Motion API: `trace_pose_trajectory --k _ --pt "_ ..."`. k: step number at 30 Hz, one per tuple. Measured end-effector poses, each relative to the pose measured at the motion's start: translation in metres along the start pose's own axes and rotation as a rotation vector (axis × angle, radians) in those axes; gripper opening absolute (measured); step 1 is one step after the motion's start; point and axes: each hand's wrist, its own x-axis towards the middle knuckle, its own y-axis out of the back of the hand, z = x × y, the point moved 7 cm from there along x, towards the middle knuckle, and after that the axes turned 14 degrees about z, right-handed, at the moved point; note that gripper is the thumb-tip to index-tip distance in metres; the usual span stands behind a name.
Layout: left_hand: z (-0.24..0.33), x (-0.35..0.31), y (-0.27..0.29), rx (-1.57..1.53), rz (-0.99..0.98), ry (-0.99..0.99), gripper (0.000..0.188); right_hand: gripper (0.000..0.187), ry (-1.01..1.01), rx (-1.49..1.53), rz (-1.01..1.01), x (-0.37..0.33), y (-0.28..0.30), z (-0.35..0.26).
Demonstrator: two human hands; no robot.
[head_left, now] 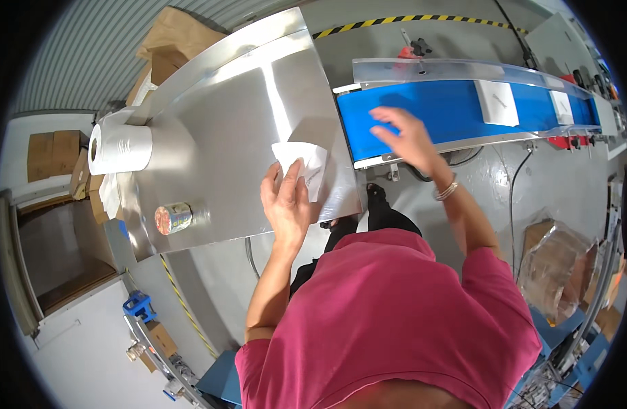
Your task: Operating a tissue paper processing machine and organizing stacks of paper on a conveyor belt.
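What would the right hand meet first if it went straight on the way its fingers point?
Leftward off the flat blue conveyor belt, the right hand would likely first meet the shiny metal table, or pass above it; its height is unclear.

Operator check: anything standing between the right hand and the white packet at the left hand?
Nothing visible. From the right hand, open over the blue belt, to the white packet at the left hand, only the belt's end and the metal table's edge lie between.
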Motion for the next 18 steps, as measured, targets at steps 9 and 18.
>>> trace_pose_trajectory --k 9,18 --pt "0.003 0.003 0.0 0.013 -0.038 -0.035 0.029 0.038 -0.03 0.283 -0.517 0.003 -0.088 -0.054" --pt "-0.008 0.006 0.004 -0.059 0.0 0.12 0.028 0.036 -0.114 0.186 -0.6 -0.003 -0.067 -0.002"
